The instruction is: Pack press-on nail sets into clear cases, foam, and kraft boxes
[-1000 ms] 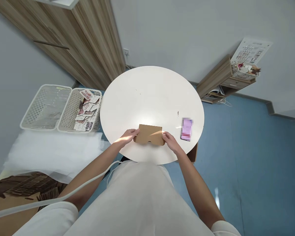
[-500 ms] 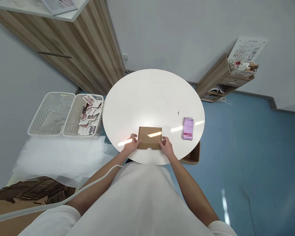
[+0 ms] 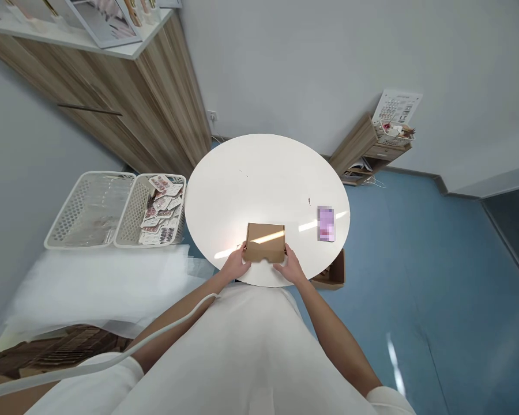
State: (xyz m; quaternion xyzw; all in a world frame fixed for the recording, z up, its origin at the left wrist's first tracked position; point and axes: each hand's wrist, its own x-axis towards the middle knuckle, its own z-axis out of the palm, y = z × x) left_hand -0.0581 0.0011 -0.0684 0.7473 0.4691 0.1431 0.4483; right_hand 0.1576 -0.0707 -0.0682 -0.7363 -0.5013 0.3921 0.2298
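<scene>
A small closed brown cardboard box [image 3: 266,237] is near the front edge of the round white table [image 3: 251,173], with a strip of sunlight across its lid. A notch shows in the middle of its near side. My left hand [image 3: 236,264] grips the box's left side, thumb toward the near corner. At the opposite side my right hand [image 3: 290,265] holds the box, its thumb at the near right corner. The fingertips along both sides are partly hidden.
On the table's right lies a blurred purple item [image 3: 326,223]. Left of the table stand a basket of printed cards [image 3: 127,219] and a basket of clear plastic pieces [image 3: 63,222], behind white sheets [image 3: 99,288]. Below the table's right edge is an open carton [image 3: 337,271].
The view has shifted a little. Both hands have slid along the box's sides, and their thumbs have moved from its top toward the near corners. The box's near face shows more.
</scene>
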